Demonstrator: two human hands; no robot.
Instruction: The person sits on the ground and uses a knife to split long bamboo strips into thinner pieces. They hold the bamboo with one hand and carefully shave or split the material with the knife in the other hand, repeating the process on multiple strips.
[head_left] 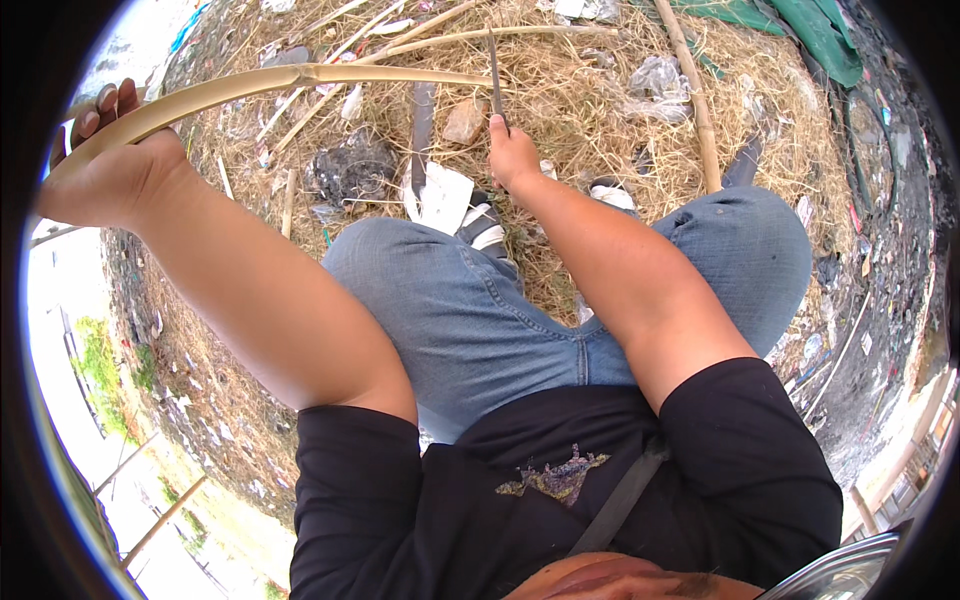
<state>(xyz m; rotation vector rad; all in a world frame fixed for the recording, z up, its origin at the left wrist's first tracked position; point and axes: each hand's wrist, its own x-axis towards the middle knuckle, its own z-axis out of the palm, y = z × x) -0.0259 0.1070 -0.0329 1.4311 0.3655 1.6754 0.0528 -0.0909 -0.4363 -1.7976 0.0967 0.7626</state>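
My left hand (115, 172), out at the far left, is closed around one end of a long split bamboo strip (225, 92). The strip arches slightly to the right and has a raised joint partway along. My right hand (512, 155), beyond my knees, is wrapped around the handle of a knife (495, 75). Its narrow dark blade points away from me and meets or crosses the strip's right end; whether it cuts in cannot be told. The knife's handle is mostly hidden by my fingers.
Dry straw covers the ground. A bamboo pole (690, 95) lies right of the knife, near crumpled clear plastic (660, 85). Closer in are a brick piece (464, 121), a dark flat strip (422, 125) and a black lump (352, 170). Green sheeting (822, 40) lies far right.
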